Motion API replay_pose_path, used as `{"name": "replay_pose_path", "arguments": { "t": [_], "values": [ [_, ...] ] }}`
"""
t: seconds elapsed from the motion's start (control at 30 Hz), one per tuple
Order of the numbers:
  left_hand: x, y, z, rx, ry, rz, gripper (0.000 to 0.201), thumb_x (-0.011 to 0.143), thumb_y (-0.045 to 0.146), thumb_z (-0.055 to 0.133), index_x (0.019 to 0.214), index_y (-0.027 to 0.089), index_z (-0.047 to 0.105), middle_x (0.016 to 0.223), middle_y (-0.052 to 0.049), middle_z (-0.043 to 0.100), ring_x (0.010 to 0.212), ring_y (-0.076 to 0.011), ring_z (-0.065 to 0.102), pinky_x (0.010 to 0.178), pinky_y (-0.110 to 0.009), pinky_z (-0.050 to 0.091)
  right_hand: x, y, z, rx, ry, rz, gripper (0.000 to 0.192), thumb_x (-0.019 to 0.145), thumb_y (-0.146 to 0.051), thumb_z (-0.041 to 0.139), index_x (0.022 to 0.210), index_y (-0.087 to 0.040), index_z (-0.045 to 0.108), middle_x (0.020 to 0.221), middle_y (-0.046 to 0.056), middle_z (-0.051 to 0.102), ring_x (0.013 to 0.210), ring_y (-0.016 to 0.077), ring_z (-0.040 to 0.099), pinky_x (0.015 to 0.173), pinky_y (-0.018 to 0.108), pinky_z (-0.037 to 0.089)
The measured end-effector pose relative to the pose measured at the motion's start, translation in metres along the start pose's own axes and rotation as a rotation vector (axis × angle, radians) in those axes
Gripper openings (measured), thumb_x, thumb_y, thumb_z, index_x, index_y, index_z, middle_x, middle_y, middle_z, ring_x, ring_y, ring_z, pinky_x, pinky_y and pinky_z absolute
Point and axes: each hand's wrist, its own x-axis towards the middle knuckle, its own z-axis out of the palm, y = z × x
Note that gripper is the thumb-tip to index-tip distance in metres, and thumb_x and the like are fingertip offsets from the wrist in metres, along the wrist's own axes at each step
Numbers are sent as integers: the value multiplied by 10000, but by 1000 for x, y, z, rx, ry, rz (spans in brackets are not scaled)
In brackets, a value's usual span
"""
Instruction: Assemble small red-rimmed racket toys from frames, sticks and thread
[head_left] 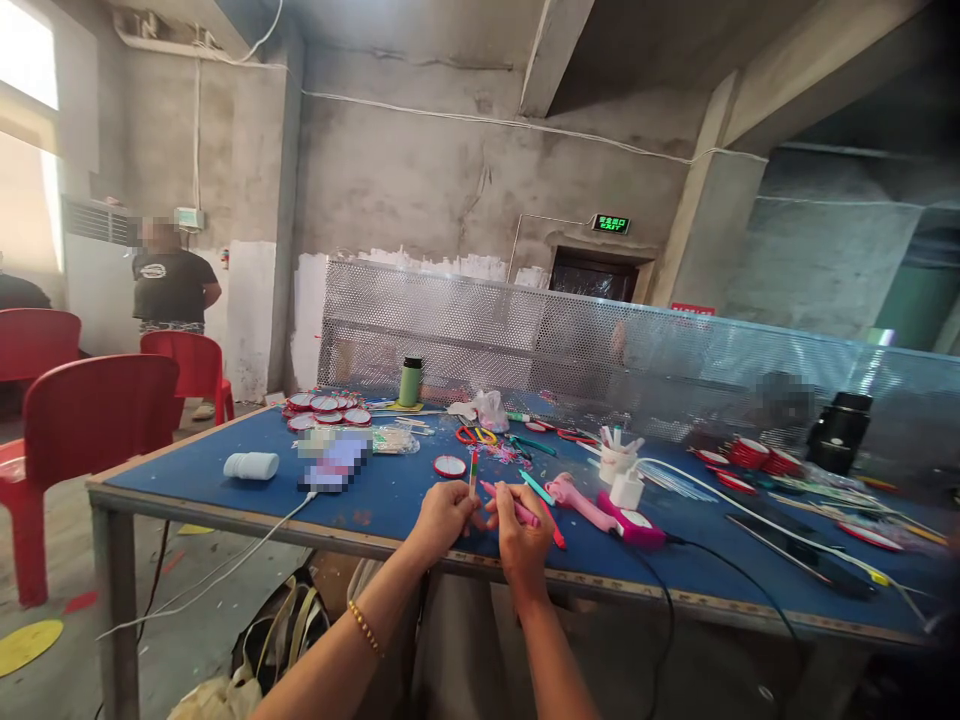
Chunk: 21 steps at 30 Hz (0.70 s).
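My left hand (444, 518) is closed around a thin upright stick (474, 468) with coloured bands, red and green among them, near the table's front edge. Fingers wrapped, my right hand (526, 532) holds a pink marker (525, 513), its tip pointing left toward the stick. Just beyond the right hand lies a teal marker (535, 487). A small red-pink piece (559, 538) lies at that hand's right side. Behind the left hand, a round white disc with a red rim (450, 466) rests on the blue tabletop (405, 508).
On the left are a white bottle (251, 466), a phone (337, 464) on a cable and piled red-rimmed discs (325, 404). A green flask (410, 383) stands behind. Rightward are a pink tool (581, 502), a magenta power strip (637, 528), a pen cup (616, 462) and a black thermos (840, 435).
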Motion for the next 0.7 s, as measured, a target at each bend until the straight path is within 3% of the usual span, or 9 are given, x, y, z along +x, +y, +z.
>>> {"name": "replay_pose_path", "arguments": {
  "t": [0.3, 0.7],
  "values": [
    [0, 4, -3, -107, 12, -57, 331, 789, 430, 577, 673, 140, 686, 629, -44, 706, 434, -91, 484, 475, -211, 345, 1, -2, -3, 31, 23, -8, 337, 920, -408, 599, 658, -195, 592, 549, -33, 593, 420, 113, 535, 451, 227, 437],
    [-2, 3, -2, -22, 14, 19, 357, 843, 440, 533, 650, 156, 632, 631, -29, 695, 449, -103, 523, 516, -217, 396, 0, -1, -2, 21, -64, 9, 341, 923, -458, 596, 698, -202, 603, 541, -25, 612, 420, 124, 556, 437, 232, 452]
  ]
}}
